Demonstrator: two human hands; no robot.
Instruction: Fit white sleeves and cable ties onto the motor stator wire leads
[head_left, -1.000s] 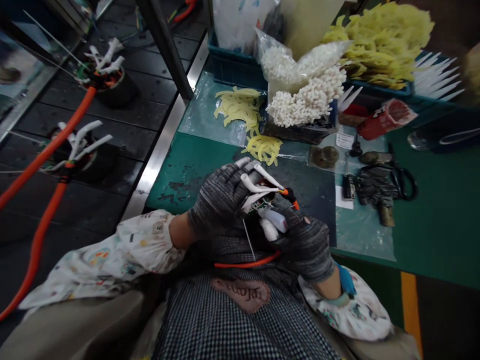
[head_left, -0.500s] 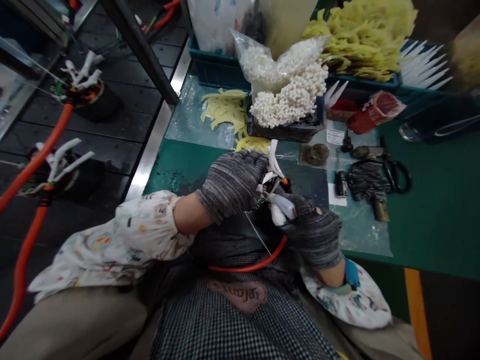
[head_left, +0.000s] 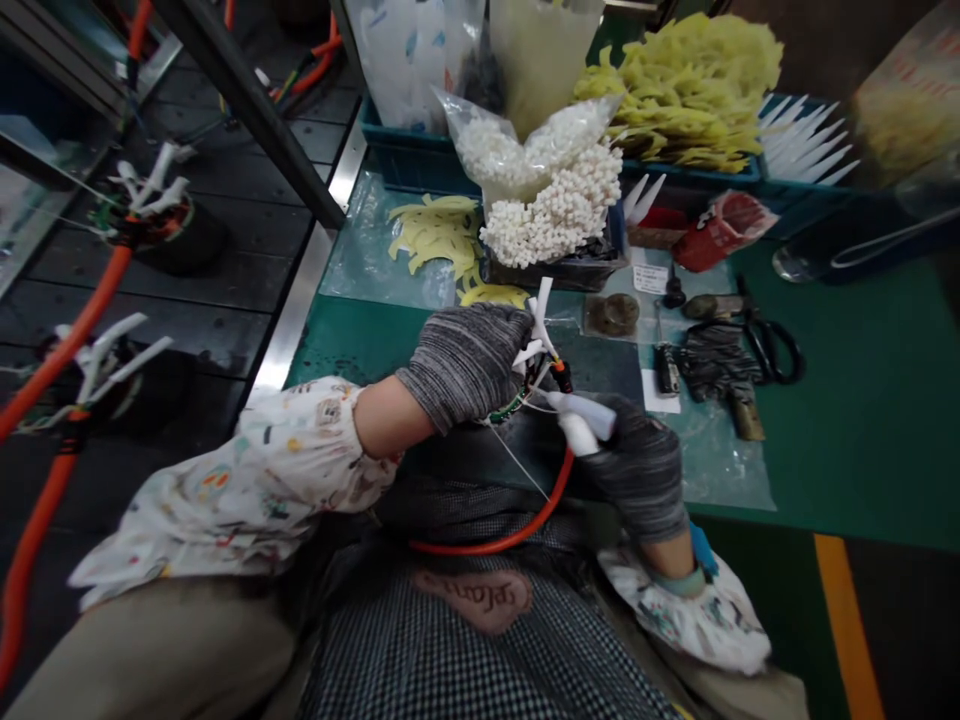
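At the bench's (head_left: pixel 862 420) near edge, toward its left corner, the left hand (head_left: pixel 472 365) grips the wired assembly (head_left: pixel 538 375); the right hand (head_left: pixel 641 460) grasps a slim pale bottle (head_left: pixel 589 412), its tip (head_left: pixel 551 398) close to the circuit board (head_left: pixel 510 408); contact is unclear. Good work here likely needs a steady left grip, white sleeves (head_left: pixel 543 312) clear of the tip, and slack orange cable (head_left: pixel 525 535).

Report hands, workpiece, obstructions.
Left hand holding wired circuit board. Right hand gripping small translucent bottle, tip toward board. White-sleeved wires near the tip; orange cable loops below.
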